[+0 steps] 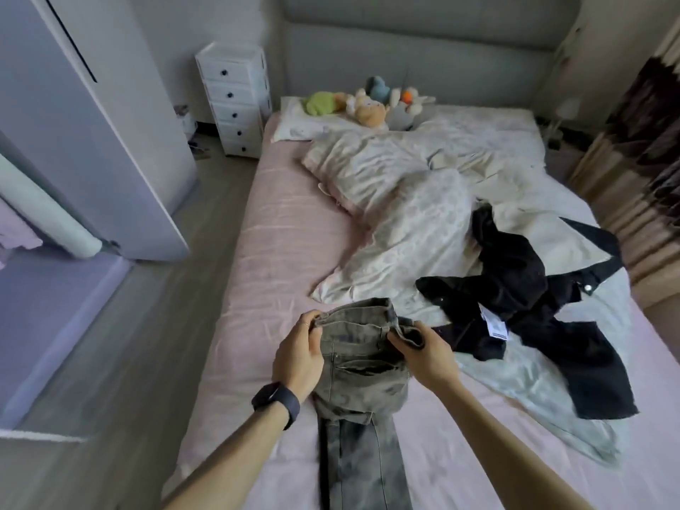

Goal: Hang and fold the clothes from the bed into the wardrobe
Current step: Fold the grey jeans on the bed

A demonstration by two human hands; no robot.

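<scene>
I hold a pair of washed grey jeans [362, 380] up by the waistband over the near edge of the bed [283, 259], legs hanging down toward me. My left hand [300, 357], with a dark watch on the wrist, pinches the left end of the waistband. My right hand [428, 353] grips the right end. A black denim garment [522, 307] with a white label lies crumpled on the bed to the right. The open wardrobe door [110, 115] stands at the left.
A rumpled white duvet [415, 200] covers the middle and right of the pink sheet. Several plush toys [368, 104] sit by the headboard. A white drawer unit [235, 97] stands at the bed's far left corner. Curtains [640, 171] hang at the right. Wooden floor runs along the left.
</scene>
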